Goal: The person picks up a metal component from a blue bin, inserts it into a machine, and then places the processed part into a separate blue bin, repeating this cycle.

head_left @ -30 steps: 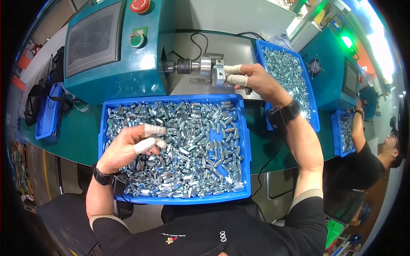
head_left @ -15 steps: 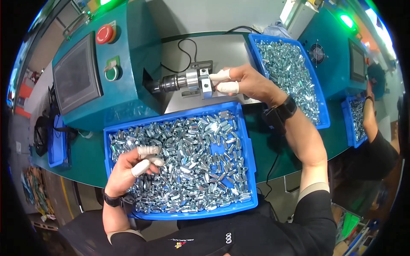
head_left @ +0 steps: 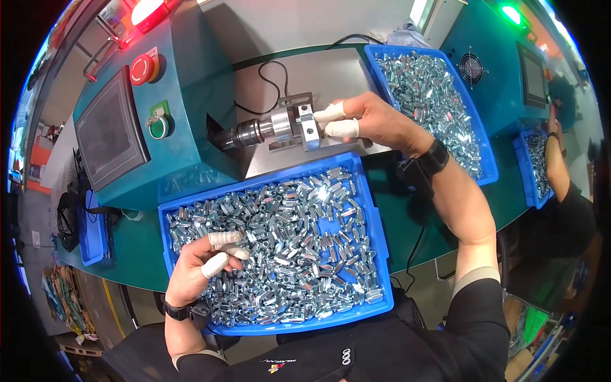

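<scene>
My right hand (head_left: 382,126) reaches to a steel clamping block (head_left: 308,127) in front of the machine's chuck (head_left: 249,132). Its thumb and finger, in white finger cots, are pinched against the block's near face; what lies between them is hidden. Over the left part of a blue tray (head_left: 383,245) hovers my left hand (head_left: 198,267), its cot-covered thumb and fingers curled together. Whatever it holds, if anything, cannot be made out. Short shiny hexagonal metal sleeves (head_left: 286,254) fill the tray in a loose heap.
A teal machine (head_left: 191,95) with a dark screen (head_left: 109,130), a red stop button (head_left: 144,69) and a glowing red lamp (head_left: 147,11) stands at left. Another full blue tray (head_left: 489,167) lies at right, beside a second teal machine (head_left: 487,76). A co-worker's arm (head_left: 557,162) shows at far right.
The lamp on the left machine has turned from green to red. The view has shifted slightly. My right hand stays at the clamping block and my left hand over the tray.
</scene>
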Tool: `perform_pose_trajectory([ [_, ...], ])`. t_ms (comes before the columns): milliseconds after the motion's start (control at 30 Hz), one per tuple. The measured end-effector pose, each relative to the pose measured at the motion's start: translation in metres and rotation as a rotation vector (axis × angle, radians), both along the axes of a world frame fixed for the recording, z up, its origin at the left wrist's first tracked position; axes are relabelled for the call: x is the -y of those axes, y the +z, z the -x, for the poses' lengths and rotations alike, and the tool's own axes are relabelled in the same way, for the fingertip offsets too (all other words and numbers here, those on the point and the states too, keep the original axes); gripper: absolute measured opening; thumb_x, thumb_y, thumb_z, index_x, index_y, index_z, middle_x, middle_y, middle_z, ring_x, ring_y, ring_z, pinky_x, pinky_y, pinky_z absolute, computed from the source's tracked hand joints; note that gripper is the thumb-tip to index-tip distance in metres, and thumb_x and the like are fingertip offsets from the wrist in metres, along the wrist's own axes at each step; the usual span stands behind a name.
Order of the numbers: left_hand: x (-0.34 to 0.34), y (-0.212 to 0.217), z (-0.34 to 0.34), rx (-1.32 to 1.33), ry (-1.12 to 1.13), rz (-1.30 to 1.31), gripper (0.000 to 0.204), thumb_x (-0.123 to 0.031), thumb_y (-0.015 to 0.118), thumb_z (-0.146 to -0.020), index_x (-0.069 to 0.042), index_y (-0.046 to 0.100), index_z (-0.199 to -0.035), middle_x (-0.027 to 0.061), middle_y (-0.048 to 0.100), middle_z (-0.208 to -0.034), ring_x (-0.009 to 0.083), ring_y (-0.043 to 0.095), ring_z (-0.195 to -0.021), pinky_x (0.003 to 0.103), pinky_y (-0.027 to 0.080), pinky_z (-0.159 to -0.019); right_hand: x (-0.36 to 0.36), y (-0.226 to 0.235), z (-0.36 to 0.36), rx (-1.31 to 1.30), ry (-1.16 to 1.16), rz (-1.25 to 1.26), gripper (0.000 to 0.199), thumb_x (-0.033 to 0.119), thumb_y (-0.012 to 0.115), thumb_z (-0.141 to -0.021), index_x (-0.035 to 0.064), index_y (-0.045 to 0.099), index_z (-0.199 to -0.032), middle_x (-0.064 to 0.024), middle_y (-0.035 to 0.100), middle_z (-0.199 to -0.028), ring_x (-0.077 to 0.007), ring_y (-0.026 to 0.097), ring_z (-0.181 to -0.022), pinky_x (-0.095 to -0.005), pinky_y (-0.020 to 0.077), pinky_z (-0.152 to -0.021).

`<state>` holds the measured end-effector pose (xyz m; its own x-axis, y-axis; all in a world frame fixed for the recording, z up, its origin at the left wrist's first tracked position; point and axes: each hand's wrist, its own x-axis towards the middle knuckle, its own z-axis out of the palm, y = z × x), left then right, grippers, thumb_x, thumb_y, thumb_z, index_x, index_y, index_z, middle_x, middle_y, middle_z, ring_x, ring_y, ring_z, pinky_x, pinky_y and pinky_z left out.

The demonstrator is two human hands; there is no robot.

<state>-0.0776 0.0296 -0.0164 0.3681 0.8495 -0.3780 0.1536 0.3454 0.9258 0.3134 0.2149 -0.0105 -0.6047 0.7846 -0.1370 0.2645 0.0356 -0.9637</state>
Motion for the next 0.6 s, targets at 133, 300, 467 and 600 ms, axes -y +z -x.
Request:
perform_pose_trajectory([
  [133, 0.002, -0.002, -0.001, 0.003, -0.002, -0.001, 0.04, -0.014, 0.059, -0.103, -0.001, 0.06, -0.141, 0.0118, 0.074, -0.114, 0.016, 0.071, -0.095, 0.029, 0.054, -0.084, -0.001, -0.013, -0.001, -0.003, 0.003, -0.034, 0.04, 0.02, 0.071, -0.097, 0.0002, 0.069, -0.132, -0.0001, 0.066, -0.101, -0.0093, 0.059, -0.089, -0.0257, 0.0496, -0.081],
  [300, 0.005, -0.003, -0.001, -0.028, 0.016, -0.051, 0.04, -0.018, 0.061, -0.102, -0.001, 0.061, -0.138, 0.0139, 0.076, -0.109, 0.0188, 0.074, -0.089, 0.03, 0.056, -0.078, 0.005, -0.012, 0.003, -0.042, 0.015, -0.078, 0.04, 0.021, 0.07, -0.098, 0.0004, 0.07, -0.131, -0.0013, 0.068, -0.105, -0.0099, 0.06, -0.092, -0.0266, 0.0506, -0.083],
  [467, 0.006, 0.002, 0.001, 0.0, 0.031, -0.057, 0.039, -0.015, 0.061, -0.103, -0.001, 0.061, -0.139, 0.013, 0.075, -0.111, 0.0175, 0.073, -0.091, 0.03, 0.056, -0.081, 0.025, -0.014, 0.003, -0.183, -0.159, 0.009, 0.042, 0.021, 0.07, -0.098, -0.0015, 0.068, -0.133, -0.006, 0.072, -0.118, -0.0116, 0.063, -0.099, -0.0269, 0.0516, -0.087],
  [600, 0.005, 0.004, 0.003, -0.008, 0.027, -0.051, 0.039, -0.013, 0.06, -0.103, -0.001, 0.06, -0.14, 0.0117, 0.074, -0.114, 0.0162, 0.072, -0.094, 0.03, 0.055, -0.084, 0.04, -0.015, -0.003, -0.173, -0.238, -0.015, 0.043, 0.021, 0.069, -0.098, -0.0013, 0.067, -0.134, -0.0088, 0.072, -0.124, -0.0128, 0.064, -0.103, -0.0274, 0.0522, -0.089],
])
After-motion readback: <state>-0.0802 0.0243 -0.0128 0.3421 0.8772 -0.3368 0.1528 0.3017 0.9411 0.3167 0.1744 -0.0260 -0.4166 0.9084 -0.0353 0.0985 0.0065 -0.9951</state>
